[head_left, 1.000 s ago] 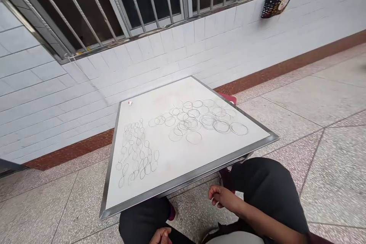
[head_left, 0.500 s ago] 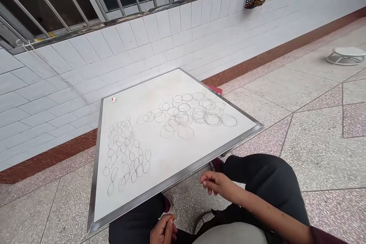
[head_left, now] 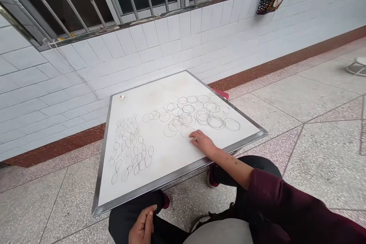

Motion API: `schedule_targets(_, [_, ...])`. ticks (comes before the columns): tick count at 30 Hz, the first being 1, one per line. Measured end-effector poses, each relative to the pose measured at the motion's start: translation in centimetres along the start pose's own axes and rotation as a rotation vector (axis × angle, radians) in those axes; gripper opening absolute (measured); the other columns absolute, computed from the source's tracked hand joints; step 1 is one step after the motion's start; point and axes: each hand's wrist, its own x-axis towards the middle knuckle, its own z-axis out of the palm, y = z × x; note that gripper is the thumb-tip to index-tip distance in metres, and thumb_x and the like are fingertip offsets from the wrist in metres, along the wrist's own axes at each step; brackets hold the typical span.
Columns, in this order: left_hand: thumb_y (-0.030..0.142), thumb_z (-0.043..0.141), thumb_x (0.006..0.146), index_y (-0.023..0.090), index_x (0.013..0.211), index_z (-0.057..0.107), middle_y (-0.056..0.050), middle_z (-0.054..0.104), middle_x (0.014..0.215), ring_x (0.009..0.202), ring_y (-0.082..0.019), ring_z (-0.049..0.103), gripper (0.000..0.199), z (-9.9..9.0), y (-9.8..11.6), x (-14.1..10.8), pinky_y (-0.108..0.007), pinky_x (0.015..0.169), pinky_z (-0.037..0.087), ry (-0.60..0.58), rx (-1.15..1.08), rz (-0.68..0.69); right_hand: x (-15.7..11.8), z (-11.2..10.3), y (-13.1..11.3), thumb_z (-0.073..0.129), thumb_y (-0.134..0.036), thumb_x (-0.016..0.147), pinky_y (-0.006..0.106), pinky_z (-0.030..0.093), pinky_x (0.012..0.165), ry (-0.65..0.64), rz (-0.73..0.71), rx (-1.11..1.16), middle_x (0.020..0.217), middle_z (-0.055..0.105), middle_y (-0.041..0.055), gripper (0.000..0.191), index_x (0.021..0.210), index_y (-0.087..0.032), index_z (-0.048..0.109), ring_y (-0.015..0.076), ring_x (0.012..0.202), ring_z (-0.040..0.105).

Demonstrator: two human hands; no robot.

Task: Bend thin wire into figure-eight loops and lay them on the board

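My right hand (head_left: 202, 142) reaches over the near edge of the white table (head_left: 171, 160). Its fingers are bent, with a small gap between thumb and forefinger, at a thin dark ring (head_left: 183, 132) that the hand partly covers. Beyond it lies a spread of similar thin rings (head_left: 215, 122), many overlapping. On the table's left side are several thin loops twisted into figure-eights (head_left: 139, 163). Below the near edge, my left hand (head_left: 143, 225) rests over my lap, thumb pressed to the fingers; what it holds, if anything, I cannot make out.
A small white-and-red item (head_left: 122, 97) sits near the table's far left corner. The metal rim (head_left: 154, 186) borders the tabletop. Behind stands a white tiled wall (head_left: 148, 55) with a barred window and a hanging dark basket (head_left: 270, 2). A stool (head_left: 357, 66) stands far right.
My right hand has moved from above my lap forward onto the table, to the nearest ring of the spread. My left hand stays low and closed. The view has shifted slightly.
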Motion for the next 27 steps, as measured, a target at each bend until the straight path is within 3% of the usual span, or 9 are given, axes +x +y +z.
schedule_targets(3, [0.06, 0.051, 0.089, 0.024, 0.096, 0.077, -0.004, 0.074, 0.078, 0.073, -0.022, 0.069, 0.044, 0.0, 3.5, 1.7, -0.028, 0.069, 0.056, -0.083, 0.012, 0.162, 0.7, 0.0, -0.2, 0.056, -0.019, 0.092, 0.025, 0.044, 0.063, -0.029, -0.021, -0.077, 0.108, 0.058, 0.0056, 0.012, 0.102, -0.02, 0.062, 0.0149, 0.076, 0.061])
schedule_targets(7, [0.043, 0.048, 0.096, 0.028, 0.1, 0.075, -0.004, 0.076, 0.091, 0.083, -0.02, 0.07, 0.032, 2.4, 8.1, 2.9, -0.027, 0.077, 0.054, -0.348, 0.085, 0.373, 0.7, -0.1, -1.0, 0.051, -0.015, 0.093, 0.024, 0.04, 0.059, -0.055, -0.086, -0.165, 0.1, 0.06, 0.0069, 0.011, 0.09, -0.018, 0.061, 0.0149, 0.073, 0.059])
schedule_targets(13, [0.037, 0.048, 0.097, 0.027, 0.107, 0.073, -0.006, 0.071, 0.092, 0.083, -0.02, 0.065, 0.03, 3.8, 12.2, 5.6, -0.03, 0.076, 0.052, -0.35, 0.041, 0.459, -0.8, -1.5, -2.1, 0.042, -0.015, 0.096, 0.026, 0.041, 0.059, -0.01, -0.135, -0.203, 0.098, 0.061, 0.0093, 0.016, 0.091, -0.018, 0.057, 0.0176, 0.073, 0.059])
schedule_targets(17, [0.037, 0.05, 0.096, 0.026, 0.118, 0.069, -0.01, 0.066, 0.111, 0.084, -0.019, 0.062, 0.031, 3.9, 13.5, 7.5, -0.03, 0.07, 0.05, -0.205, -0.088, 0.429, -4.0, -2.8, -3.4, 0.04, -0.023, 0.098, 0.029, 0.045, 0.068, 0.046, -0.187, -0.02, 0.09, 0.062, 0.0057, 0.014, 0.093, -0.02, 0.052, 0.018, 0.075, 0.059])
schedule_targets(20, [0.037, 0.059, 0.091, 0.028, 0.127, 0.063, -0.011, 0.06, 0.13, 0.11, -0.024, 0.059, 0.038, 4.2, 14.2, 7.7, -0.036, 0.088, 0.048, -0.087, -0.193, 0.372, -7.1, -3.8, -5.2, 0.047, -0.03, 0.094, 0.028, 0.043, 0.063, -0.035, -0.188, 0.387, 0.07, 0.057, -0.0011, 0.01, 0.088, -0.022, 0.051, 0.0157, 0.065, 0.055])
schedule_targets(22, [0.038, 0.062, 0.089, 0.028, 0.129, 0.062, -0.01, 0.058, 0.136, 0.124, -0.026, 0.052, 0.042, 4.3, 14.7, 7.2, -0.04, 0.101, 0.041, -0.091, -0.273, 0.335, -8.8, -4.6, -6.5, 0.051, -0.033, 0.093, 0.026, 0.041, 0.059, -0.148, -0.146, 0.607, 0.062, 0.053, -0.0038, 0.013, 0.085, -0.022, 0.052, 0.0135, 0.059, 0.052])
schedule_targets(24, [0.04, 0.059, 0.091, 0.026, 0.127, 0.064, -0.009, 0.062, 0.133, 0.125, -0.025, 0.053, 0.039, 4.4, 15.1, 6.3, -0.042, 0.106, 0.037, -0.164, -0.364, 0.262, -10.0, -5.4, -7.5, 0.056, -0.035, 0.09, 0.024, 0.039, 0.056, -0.25, -0.113, 0.747, 0.061, 0.052, -0.005, 0.015, 0.085, -0.021, 0.054, 0.0114, 0.056, 0.05])
schedule_targets(27, [0.044, 0.057, 0.092, 0.021, 0.116, 0.069, -0.009, 0.073, 0.105, 0.108, -0.024, 0.062, 0.036, 4.3, 15.7, 4.9, -0.041, 0.102, 0.04, -0.233, -0.422, 0.145, -10.9, -6.5, -8.2, 0.061, -0.037, 0.088, 0.021, 0.038, 0.053, -0.312, -0.074, 0.854, 0.065, 0.053, -0.0051, 0.018, 0.086, -0.02, 0.057, 0.009, 0.055, 0.05])
